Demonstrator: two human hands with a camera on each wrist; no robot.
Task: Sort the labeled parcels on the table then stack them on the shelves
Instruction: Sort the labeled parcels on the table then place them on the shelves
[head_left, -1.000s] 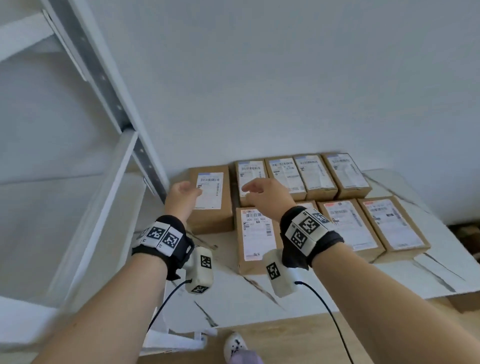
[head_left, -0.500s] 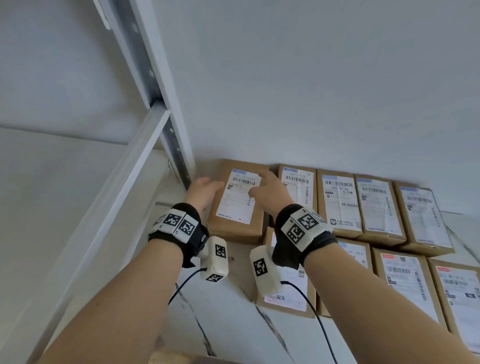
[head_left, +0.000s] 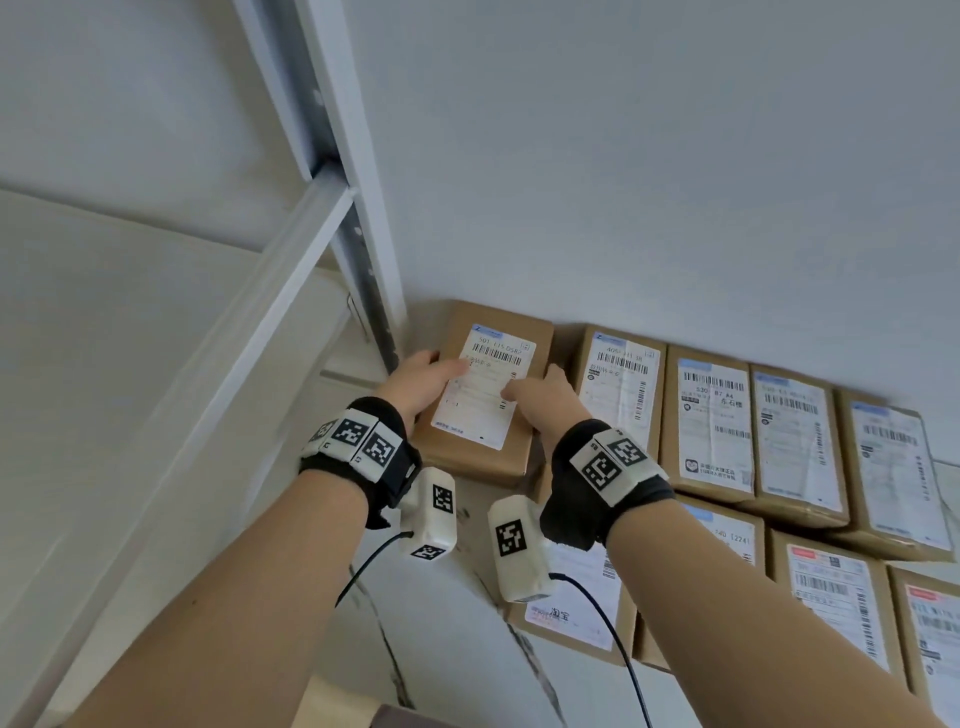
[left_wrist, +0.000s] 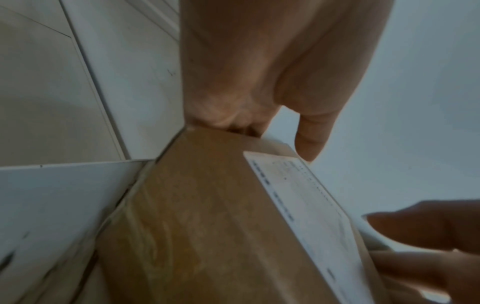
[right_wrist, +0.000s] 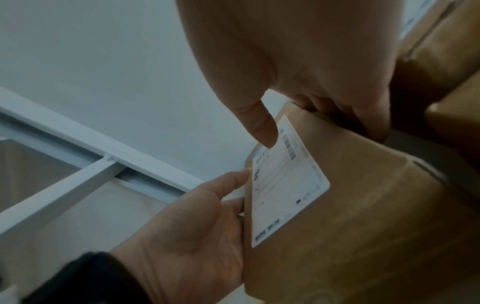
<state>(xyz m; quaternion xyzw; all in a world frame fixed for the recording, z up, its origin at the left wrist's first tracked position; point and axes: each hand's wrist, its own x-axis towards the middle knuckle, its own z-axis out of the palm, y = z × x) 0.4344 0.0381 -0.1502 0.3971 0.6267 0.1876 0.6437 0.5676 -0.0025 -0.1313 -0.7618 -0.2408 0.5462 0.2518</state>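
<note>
A brown cardboard parcel (head_left: 485, 415) with a white barcode label lies at the far left end of the back row, beside the shelf post. My left hand (head_left: 422, 382) grips its left edge, thumb on the label, fingers down the side. My right hand (head_left: 546, 400) grips its right edge the same way. The left wrist view shows the parcel (left_wrist: 207, 216) under my left hand (left_wrist: 259, 82). From the right wrist, the parcel (right_wrist: 363, 205) sits between my right hand (right_wrist: 298, 61) and left hand (right_wrist: 194, 226). Whether it is off the table I cannot tell.
Several more labeled parcels (head_left: 717, 415) lie in two rows to the right on the white marble table (head_left: 441, 623). A white metal shelf unit (head_left: 291, 260) stands at the left, its post touching the table's corner. A plain wall (head_left: 623, 182) backs the parcels.
Both hands have reached forward and closed on the left-most parcel; the right hand came over from the neighbouring one. My view has moved closer and to the left.
</note>
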